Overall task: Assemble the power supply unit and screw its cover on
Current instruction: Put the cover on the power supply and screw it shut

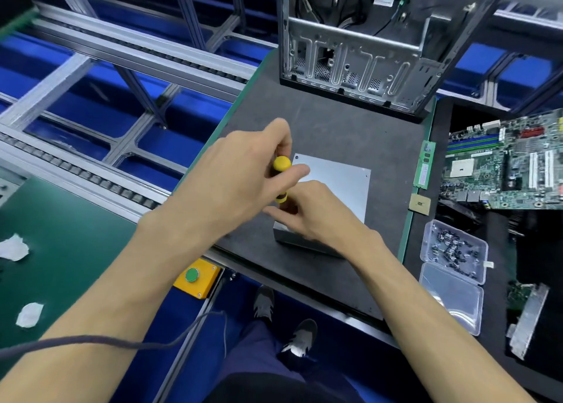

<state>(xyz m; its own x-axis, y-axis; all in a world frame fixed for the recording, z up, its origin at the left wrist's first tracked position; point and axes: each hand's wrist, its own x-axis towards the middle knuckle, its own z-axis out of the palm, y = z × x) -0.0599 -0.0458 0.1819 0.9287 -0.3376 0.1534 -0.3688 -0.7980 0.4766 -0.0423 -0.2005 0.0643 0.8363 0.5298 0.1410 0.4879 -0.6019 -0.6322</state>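
Cover point(335, 178) already on power supply unit point(300, 240), mid-bench point(350, 128). Left hand point(243, 177) grips screwdriver point(281, 178) upright at near-left corner; right hand point(316, 213) pinches its shaft. Far-left screw seated; others unclear.

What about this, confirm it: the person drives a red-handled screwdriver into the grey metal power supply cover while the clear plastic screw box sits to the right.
Wrong colour: the head view shows a yellow-handled screwdriver, gripped by the left hand, over the grey metal power supply cover. The clear plastic screw box does sit to the right.

place: electronics assembly line | evidence: roller conveyor point(91, 177), open PC chassis point(359, 52), motherboard point(505, 165), screw box point(454, 252)
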